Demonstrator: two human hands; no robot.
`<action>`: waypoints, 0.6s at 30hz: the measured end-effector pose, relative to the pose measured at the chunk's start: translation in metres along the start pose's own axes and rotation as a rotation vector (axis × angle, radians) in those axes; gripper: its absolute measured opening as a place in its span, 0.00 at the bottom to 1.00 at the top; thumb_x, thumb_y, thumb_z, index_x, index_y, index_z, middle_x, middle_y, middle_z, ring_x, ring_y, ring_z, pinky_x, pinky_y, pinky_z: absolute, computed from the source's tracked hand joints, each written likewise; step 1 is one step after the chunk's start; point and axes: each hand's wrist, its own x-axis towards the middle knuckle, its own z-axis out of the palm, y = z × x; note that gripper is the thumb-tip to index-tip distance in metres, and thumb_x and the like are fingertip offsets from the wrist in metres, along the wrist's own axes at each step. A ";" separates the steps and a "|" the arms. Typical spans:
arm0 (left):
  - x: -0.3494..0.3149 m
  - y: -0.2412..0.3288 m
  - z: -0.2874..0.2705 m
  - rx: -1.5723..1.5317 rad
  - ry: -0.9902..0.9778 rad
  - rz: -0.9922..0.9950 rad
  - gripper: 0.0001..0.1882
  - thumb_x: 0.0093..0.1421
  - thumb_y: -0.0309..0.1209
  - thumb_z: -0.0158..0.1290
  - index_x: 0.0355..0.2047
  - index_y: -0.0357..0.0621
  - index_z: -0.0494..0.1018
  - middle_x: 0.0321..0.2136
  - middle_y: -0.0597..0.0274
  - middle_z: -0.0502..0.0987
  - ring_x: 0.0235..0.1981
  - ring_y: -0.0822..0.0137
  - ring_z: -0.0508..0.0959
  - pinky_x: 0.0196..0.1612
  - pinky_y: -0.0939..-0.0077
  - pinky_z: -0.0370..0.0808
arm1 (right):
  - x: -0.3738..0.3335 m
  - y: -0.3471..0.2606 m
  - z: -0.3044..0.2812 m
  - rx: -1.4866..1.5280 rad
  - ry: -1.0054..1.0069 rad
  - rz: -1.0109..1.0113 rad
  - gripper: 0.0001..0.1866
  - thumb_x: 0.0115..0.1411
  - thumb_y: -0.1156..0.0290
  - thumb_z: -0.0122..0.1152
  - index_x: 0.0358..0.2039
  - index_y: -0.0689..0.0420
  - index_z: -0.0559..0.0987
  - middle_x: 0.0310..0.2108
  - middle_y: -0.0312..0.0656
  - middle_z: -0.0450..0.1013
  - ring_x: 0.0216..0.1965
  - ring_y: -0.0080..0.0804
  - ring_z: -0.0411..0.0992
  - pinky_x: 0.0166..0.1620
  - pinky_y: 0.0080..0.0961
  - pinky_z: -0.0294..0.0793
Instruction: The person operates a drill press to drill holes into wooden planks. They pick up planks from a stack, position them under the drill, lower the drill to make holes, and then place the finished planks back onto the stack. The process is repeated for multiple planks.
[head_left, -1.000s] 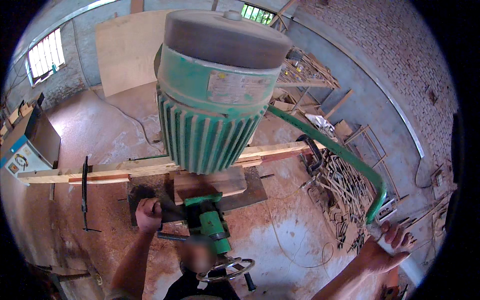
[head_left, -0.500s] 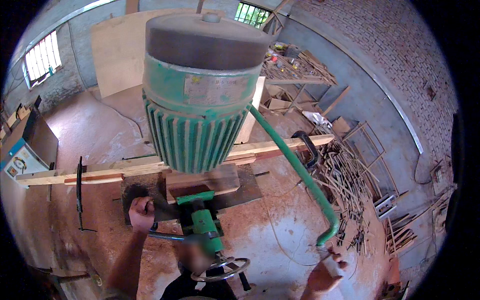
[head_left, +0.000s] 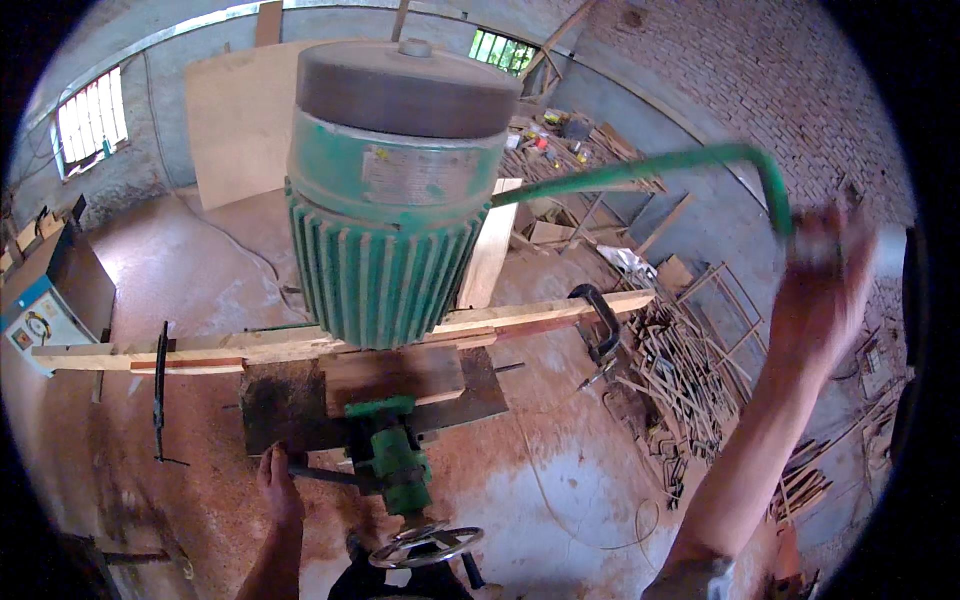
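Observation:
A large green ribbed motor (head_left: 385, 240) with a dark cap stands upright in the middle. My right hand (head_left: 820, 265), raised high at the right and blurred, is closed round the pale grip at the end of a bent green lever (head_left: 640, 165) that comes from behind the motor. Below the motor a wooden block (head_left: 395, 375) rests on a dark machine table, against a green clamp (head_left: 392, 440). My left hand (head_left: 278, 480) is closed at the outer end of a metal bar (head_left: 330, 475) beside that clamp. Nearer me is a metal handwheel (head_left: 427, 546).
A long wooden beam (head_left: 200, 352) crosses behind the block, with a black clamp (head_left: 162, 395) at left and another clamp (head_left: 600, 320) at right. Scrap sticks (head_left: 690, 370) lie piled on the sawdust-covered floor. A cabinet-like box (head_left: 60, 300) stands far left.
My right hand has swung the green lever from low right to high right. My left hand has moved slightly down to the bar's end. The clamp and block appear shifted slightly left.

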 end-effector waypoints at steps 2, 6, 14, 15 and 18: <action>-0.008 -0.009 0.001 -0.165 -0.004 -0.153 0.18 0.65 0.42 0.43 0.47 0.43 0.70 0.39 0.61 0.74 0.41 0.66 0.74 0.44 0.73 0.71 | 0.041 0.027 0.043 -0.164 -0.015 -0.134 0.15 0.63 0.59 0.51 0.43 0.56 0.73 0.41 0.43 0.73 0.42 0.35 0.71 0.51 0.35 0.67; -0.009 0.002 0.013 -0.438 0.005 -0.250 0.24 0.64 0.52 0.39 0.50 0.48 0.67 0.38 0.59 0.74 0.40 0.65 0.75 0.43 0.67 0.73 | 0.008 0.111 0.022 -0.280 -0.135 0.178 0.17 0.63 0.56 0.49 0.37 0.59 0.73 0.40 0.43 0.72 0.45 0.34 0.69 0.53 0.33 0.64; -0.079 0.041 0.208 0.595 -0.969 0.324 0.36 0.60 0.48 0.49 0.60 0.38 0.53 0.53 0.42 0.65 0.54 0.53 0.68 0.56 0.59 0.65 | -0.301 0.348 -0.104 -0.017 0.051 1.449 0.20 0.61 0.53 0.55 0.41 0.59 0.73 0.31 0.39 0.73 0.31 0.24 0.72 0.32 0.23 0.72; -0.089 0.026 0.235 0.759 -1.137 0.388 0.36 0.59 0.45 0.51 0.60 0.37 0.53 0.56 0.40 0.61 0.56 0.50 0.65 0.57 0.59 0.64 | -0.316 0.365 -0.109 0.057 0.065 1.494 0.20 0.61 0.53 0.55 0.40 0.58 0.74 0.31 0.39 0.73 0.31 0.25 0.72 0.32 0.23 0.73; -0.096 0.000 0.250 1.404 -1.367 0.673 0.35 0.58 0.43 0.52 0.58 0.35 0.55 0.57 0.37 0.59 0.58 0.43 0.62 0.59 0.59 0.62 | -0.320 0.380 -0.082 0.240 0.176 1.560 0.22 0.61 0.50 0.54 0.44 0.55 0.71 0.36 0.41 0.72 0.36 0.32 0.71 0.38 0.30 0.73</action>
